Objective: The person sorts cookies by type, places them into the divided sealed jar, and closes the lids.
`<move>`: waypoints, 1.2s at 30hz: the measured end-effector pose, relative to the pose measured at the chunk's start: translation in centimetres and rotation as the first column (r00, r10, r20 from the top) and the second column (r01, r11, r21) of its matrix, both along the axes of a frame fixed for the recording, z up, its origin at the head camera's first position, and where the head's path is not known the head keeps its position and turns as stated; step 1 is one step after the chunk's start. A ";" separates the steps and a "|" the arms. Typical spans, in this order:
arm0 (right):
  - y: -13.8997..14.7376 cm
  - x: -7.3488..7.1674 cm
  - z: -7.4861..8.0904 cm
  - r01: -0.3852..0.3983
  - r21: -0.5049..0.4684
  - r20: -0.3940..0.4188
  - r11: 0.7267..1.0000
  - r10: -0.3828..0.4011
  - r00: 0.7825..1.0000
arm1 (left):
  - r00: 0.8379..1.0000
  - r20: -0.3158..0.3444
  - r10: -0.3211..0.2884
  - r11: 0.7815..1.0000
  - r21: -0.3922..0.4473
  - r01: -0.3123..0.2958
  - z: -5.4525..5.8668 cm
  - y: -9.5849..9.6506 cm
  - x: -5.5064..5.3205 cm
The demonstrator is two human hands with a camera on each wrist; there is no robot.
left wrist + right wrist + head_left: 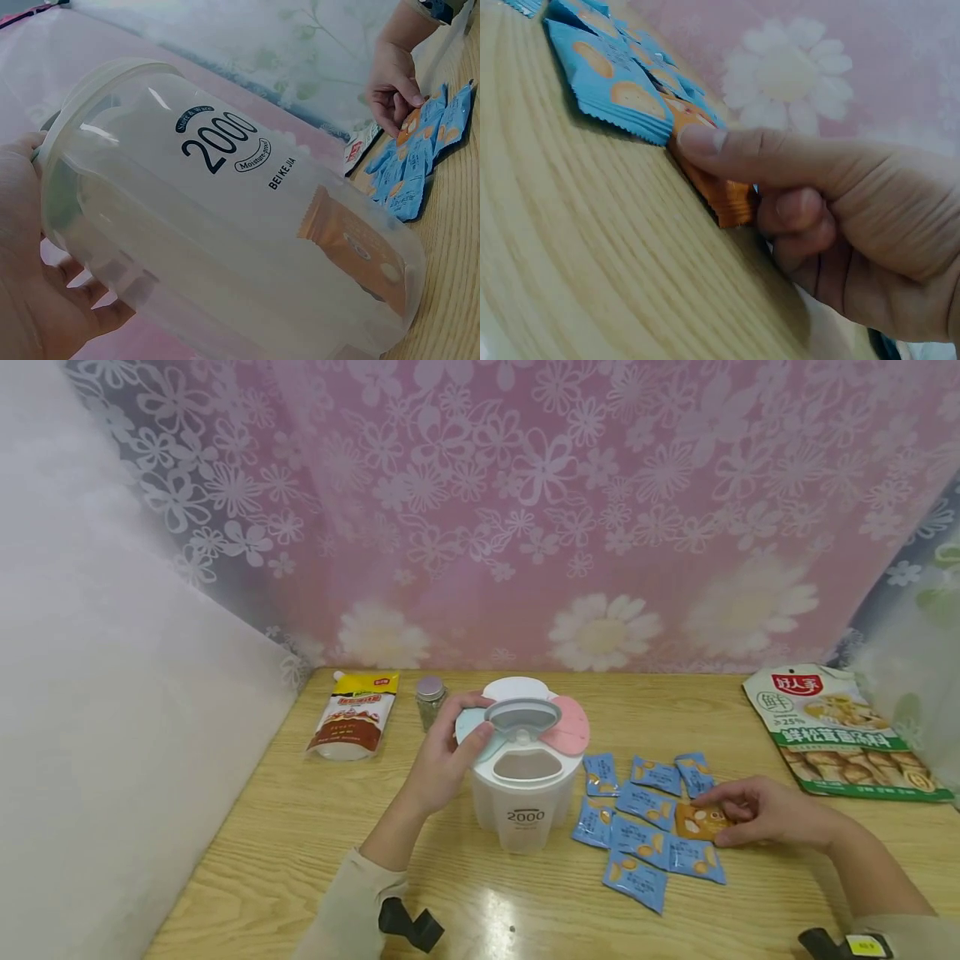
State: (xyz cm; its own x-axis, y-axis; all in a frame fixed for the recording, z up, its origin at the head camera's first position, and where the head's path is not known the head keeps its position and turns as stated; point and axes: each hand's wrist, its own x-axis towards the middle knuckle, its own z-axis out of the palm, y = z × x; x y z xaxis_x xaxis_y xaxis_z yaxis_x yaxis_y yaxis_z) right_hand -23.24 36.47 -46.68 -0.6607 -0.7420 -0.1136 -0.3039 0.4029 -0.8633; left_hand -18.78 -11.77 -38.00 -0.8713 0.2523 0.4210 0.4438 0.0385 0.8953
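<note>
A tall clear storage container (pixel 525 814) marked 2000 stands upright on the table. Its round lid has white, pink (pixel 567 727) and pale blue flaps, with a grey-rimmed flap raised over an opening (pixel 527 766). My left hand (pixel 448 758) grips the lid's left side, thumb on top and fingers round the far side. An orange snack packet (pixel 358 251) shows through the container wall, low inside. To the right, my right hand (pixel 780 818) has thumb and forefinger at opposite edges of another orange snack packet (pixel 697 821), lying among several blue snack packets (pixel 637 842).
A yellow-and-white spouted pouch (pixel 352 717) and a small spice jar (pixel 431 700) with a purple cap stand at the back left. At the right lies a large green-and-white food bag (pixel 843 735). A flowered pink curtain (pixel 480 527) hangs behind the table (pixel 277 860).
</note>
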 end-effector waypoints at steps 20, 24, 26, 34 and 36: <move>-0.5 0.5 1.8 0.152 0.087 -0.117 0.984 -0.142 0.983 | 1.000 -0.023 0.011 1.000 0.002 -0.010 0.0 0.1 -0.4; -0.4 0.3 2.2 0.120 0.023 -0.011 0.993 -0.120 0.993 | 1.000 -0.018 0.009 1.000 0.002 -0.009 -0.1 0.2 -0.4; -0.6 0.3 2.5 0.120 -0.011 0.015 0.993 -0.120 0.993 | 1.000 -0.016 0.013 1.000 -0.001 -0.013 0.0 0.1 -0.3; -2.7 1.0 4.8 0.096 -0.157 -0.052 0.983 -0.105 0.993 | 0.999 -0.031 0.018 1.000 -0.007 -0.019 0.1 0.0 -0.3; -3.4 1.2 5.3 0.075 -0.188 -0.062 0.979 -0.088 0.994 | 0.999 -0.031 0.022 1.000 -0.009 -0.022 0.1 0.0 -0.3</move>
State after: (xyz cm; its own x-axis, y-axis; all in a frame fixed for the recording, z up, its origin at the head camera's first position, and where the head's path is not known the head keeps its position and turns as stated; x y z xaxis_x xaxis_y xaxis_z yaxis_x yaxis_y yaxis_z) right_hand -22.01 33.04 -41.36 -0.7216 -0.6889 0.0688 -0.3384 0.2643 -0.9031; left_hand -19.04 -11.80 -37.93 -0.8631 0.2375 0.4458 0.4705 0.0566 0.8806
